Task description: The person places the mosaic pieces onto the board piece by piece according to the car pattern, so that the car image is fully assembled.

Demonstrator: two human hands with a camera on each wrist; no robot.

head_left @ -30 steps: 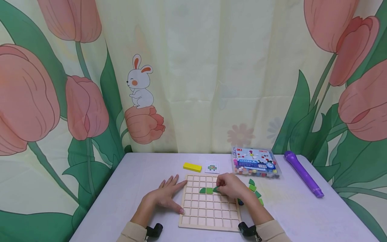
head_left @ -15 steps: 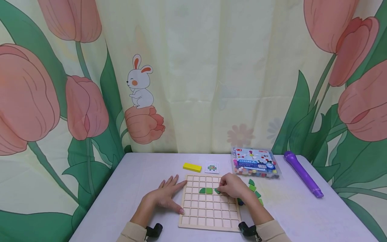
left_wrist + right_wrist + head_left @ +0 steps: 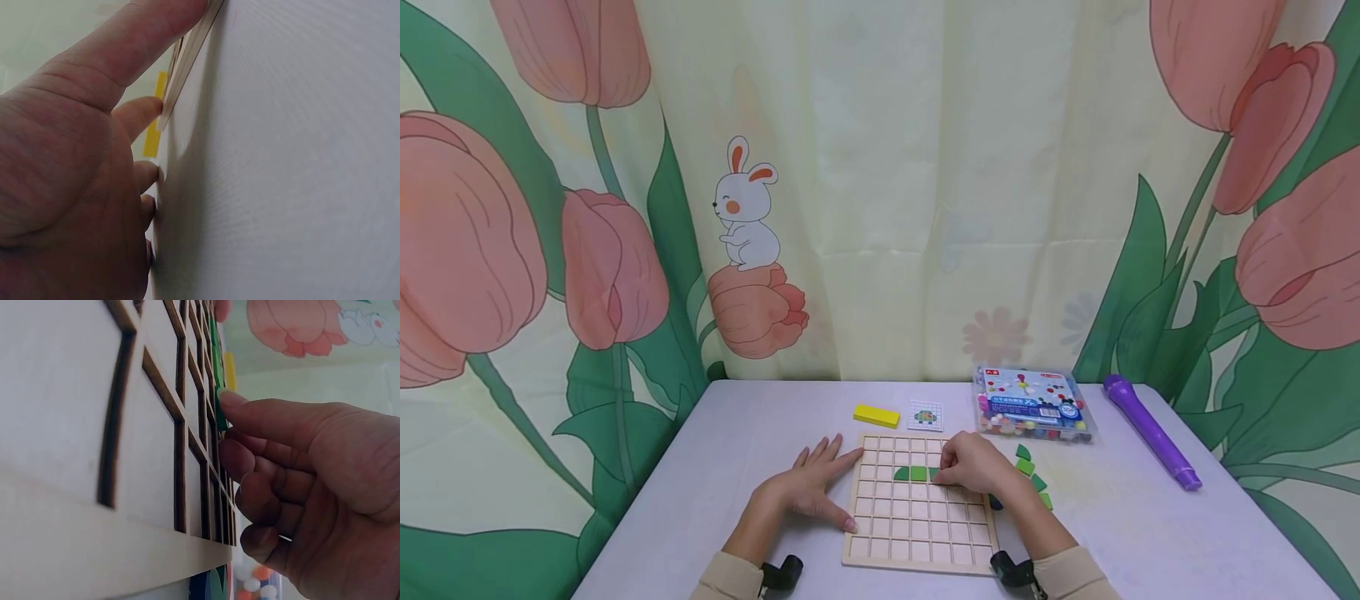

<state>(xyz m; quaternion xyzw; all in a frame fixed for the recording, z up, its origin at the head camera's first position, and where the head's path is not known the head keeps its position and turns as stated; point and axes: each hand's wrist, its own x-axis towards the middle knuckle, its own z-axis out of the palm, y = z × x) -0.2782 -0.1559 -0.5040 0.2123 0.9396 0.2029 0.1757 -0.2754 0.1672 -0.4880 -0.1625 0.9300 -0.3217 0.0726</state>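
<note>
A wooden grid board [image 3: 921,530] lies on the table, with a green quarter-round tile [image 3: 902,474] and a light green square tile [image 3: 918,473] side by side in one upper row. My right hand [image 3: 973,462] is over that row and pinches another green tile [image 3: 221,414] between thumb and index finger, mostly hidden by the fingers in the head view. Spread wide, my left hand [image 3: 808,487] rests at the board's left edge, thumb and index finger against the frame. In the left wrist view the thumb [image 3: 144,37] lies along that edge.
Several loose green tiles [image 3: 1026,467] lie right of the board, partly behind the right wrist. Beyond it are a yellow block [image 3: 876,416] and a small pattern card [image 3: 926,415]. A clear box of coloured pieces [image 3: 1034,403] and a purple microphone-shaped stick [image 3: 1153,432] stand farther right.
My right hand has shifted very slightly at the same row, first a bit right, then slightly back; the tile in its fingers has settled beside the square one. The left hand stays still.
</note>
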